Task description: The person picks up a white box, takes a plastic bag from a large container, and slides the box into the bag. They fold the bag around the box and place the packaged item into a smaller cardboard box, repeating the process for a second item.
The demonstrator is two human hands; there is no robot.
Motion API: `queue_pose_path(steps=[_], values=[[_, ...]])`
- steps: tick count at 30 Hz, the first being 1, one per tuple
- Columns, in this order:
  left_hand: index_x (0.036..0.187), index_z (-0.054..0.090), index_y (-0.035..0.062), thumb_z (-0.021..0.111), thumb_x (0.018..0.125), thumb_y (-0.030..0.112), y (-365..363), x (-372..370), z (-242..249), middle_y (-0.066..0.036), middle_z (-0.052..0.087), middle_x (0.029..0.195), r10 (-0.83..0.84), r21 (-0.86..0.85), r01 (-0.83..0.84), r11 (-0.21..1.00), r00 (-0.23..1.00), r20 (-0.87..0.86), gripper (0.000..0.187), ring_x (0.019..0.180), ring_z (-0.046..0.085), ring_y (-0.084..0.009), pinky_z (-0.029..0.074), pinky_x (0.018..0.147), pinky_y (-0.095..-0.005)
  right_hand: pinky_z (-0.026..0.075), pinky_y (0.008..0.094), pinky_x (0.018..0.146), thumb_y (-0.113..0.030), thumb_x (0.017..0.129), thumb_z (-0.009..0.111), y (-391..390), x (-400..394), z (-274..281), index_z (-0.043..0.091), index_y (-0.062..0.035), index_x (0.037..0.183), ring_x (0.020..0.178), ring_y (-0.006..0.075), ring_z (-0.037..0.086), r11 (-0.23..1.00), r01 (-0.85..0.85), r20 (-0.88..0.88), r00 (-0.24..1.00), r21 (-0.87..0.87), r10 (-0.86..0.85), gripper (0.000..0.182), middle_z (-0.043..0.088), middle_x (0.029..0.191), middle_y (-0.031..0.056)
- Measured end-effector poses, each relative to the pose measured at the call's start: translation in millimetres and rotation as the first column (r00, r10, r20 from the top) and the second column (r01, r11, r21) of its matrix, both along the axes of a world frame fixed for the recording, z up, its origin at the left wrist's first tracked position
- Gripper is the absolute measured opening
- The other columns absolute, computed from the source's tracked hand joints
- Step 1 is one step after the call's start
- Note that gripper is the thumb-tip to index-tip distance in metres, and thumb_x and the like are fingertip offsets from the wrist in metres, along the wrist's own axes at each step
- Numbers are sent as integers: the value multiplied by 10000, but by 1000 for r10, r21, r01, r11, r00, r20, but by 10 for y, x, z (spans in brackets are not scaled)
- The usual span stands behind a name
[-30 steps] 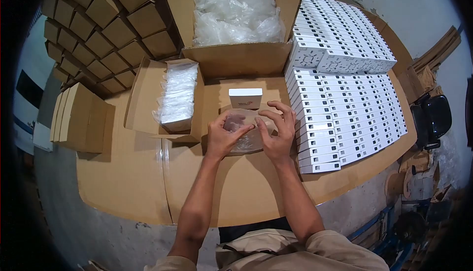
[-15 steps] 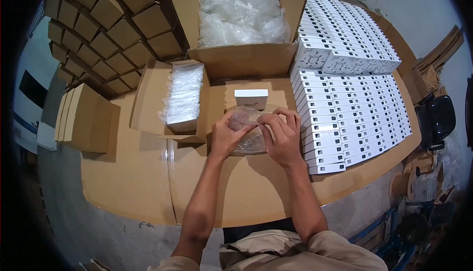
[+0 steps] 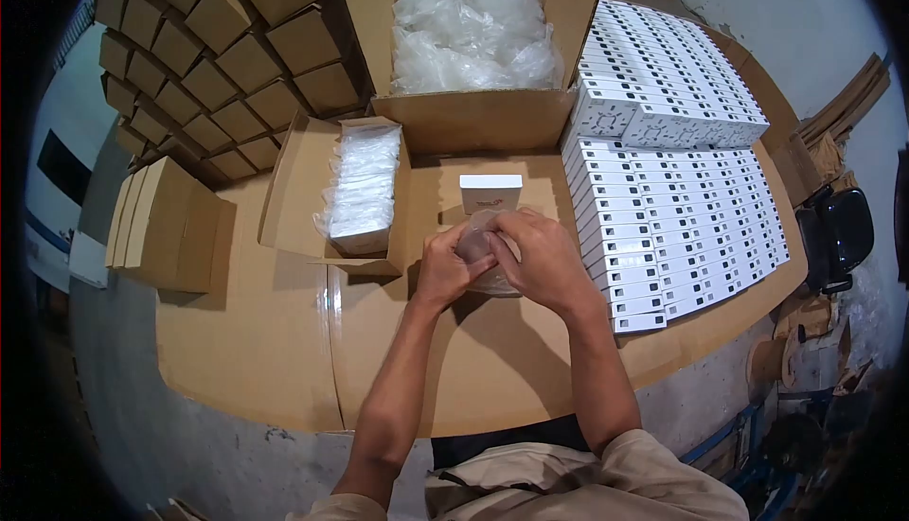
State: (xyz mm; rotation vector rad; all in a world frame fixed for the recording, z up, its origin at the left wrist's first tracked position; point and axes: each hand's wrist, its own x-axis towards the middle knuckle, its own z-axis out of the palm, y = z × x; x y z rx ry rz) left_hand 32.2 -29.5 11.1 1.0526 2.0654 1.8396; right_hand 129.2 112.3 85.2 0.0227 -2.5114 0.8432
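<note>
A clear plastic bag point(image 3: 494, 281) is held between both hands over the cardboard-covered table. My left hand point(image 3: 448, 264) grips its left side, thumb pointing inward. My right hand point(image 3: 538, 254) is closed on the bag's upper right part, fingers curled at its edge. Just beyond the hands a small white box point(image 3: 490, 190) stands upright, with its lower part partly behind the bag and fingers. To the left, an open carton point(image 3: 402, 209) holds a row of items wrapped in clear plastic.
A large carton point(image 3: 473, 116) full of clear bags stands at the back. Stacked white boxes point(image 3: 663, 228) fill the right side. Brown cartons point(image 3: 218, 86) are piled at the back left, and a few more brown boxes point(image 3: 175, 228) stand at the left edge.
My right hand has moved closer to my left hand, and its fingers have gone further in over the bag. The bag is now more bunched between the hands. The view has shifted slightly.
</note>
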Motion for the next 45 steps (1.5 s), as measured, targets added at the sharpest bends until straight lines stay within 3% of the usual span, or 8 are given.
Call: queue_pose_path(steps=[5, 11, 14, 18, 26, 35, 42, 45], values=[[1028, 728, -16, 865, 773, 105, -41, -3, 37, -97, 752, 870, 21, -171, -18, 985, 1000, 17, 313, 779, 682, -147, 561, 740, -343, 513, 500, 715, -104, 901, 688, -7, -55, -15, 626, -20, 957, 781, 394, 666, 988, -50, 53, 997, -145, 58, 118, 701, 835, 176], [972, 750, -19, 879, 790, 175, -45, -52, -69, -64, 761, 869, 7, -142, 25, 990, 975, 224, 296, 772, 667, -115, 558, 729, -332, 498, 327, 683, -60, 937, 670, 56, -158, 16, 675, -30, 1051, 681, 255, 643, 997, -63, -185, 980, 34, 68, 118, 677, 778, 122], [977, 756, -29, 894, 778, 203, -18, -33, 25, -71, 766, 875, 17, -78, -1, 997, 979, 205, 336, 761, 674, -122, 560, 734, -327, 481, 287, 710, -66, 984, 604, 93, -159, -13, 679, -40, 1099, 728, 175, 644, 970, 123, -234, 957, -209, -172, 140, 699, 837, 75], [975, 765, -22, 901, 770, 222, -38, -79, -9, -73, 769, 887, 10, -64, 4, 998, 975, 221, 347, 760, 683, -127, 557, 727, -313, 458, 239, 764, -128, 1063, 533, 272, -340, -311, 678, -27, 1135, 834, 72, 601, 700, -14, -335, 885, -714, -325, 191, 701, 928, 1], [932, 762, 21, 921, 746, 239, -85, -129, 97, -57, 750, 884, 12, -121, 35, 992, 929, 369, 327, 779, 670, -130, 535, 720, -294, 509, 264, 878, 95, 910, 584, 445, -433, -901, 678, -51, 1239, 1082, 150, 641, 649, -41, -164, 978, -760, -130, 372, 672, 1259, 49], [983, 745, 25, 911, 759, 234, -86, -153, 42, -58, 752, 920, 19, -176, 46, 983, 936, 351, 349, 826, 677, -139, 540, 764, -310, 540, 264, 781, 34, 873, 730, 400, -460, -891, 681, -50, 1242, 936, 122, 671, 732, 32, -166, 966, -681, -197, 381, 700, 1164, 57], [958, 748, 20, 907, 758, 246, -95, -165, 14, -61, 755, 908, 16, -186, 46, 982, 948, 317, 341, 815, 683, -141, 541, 759, -308, 588, 263, 791, 43, 920, 718, 372, -450, -775, 544, 9, 1194, 928, 149, 664, 577, -54, -326, 865, -815, -381, 326, 647, 1033, 94], [941, 751, 19, 913, 748, 250, -105, -185, 6, -60, 755, 897, 11, -228, 63, 972, 952, 307, 341, 798, 679, -136, 539, 744, -306, 634, 296, 802, 25, 931, 714, 339, -428, -735, 520, -3, 1162, 950, 160, 665, 393, -138, -321, 832, -909, -453, 302, 630, 1045, 109]])
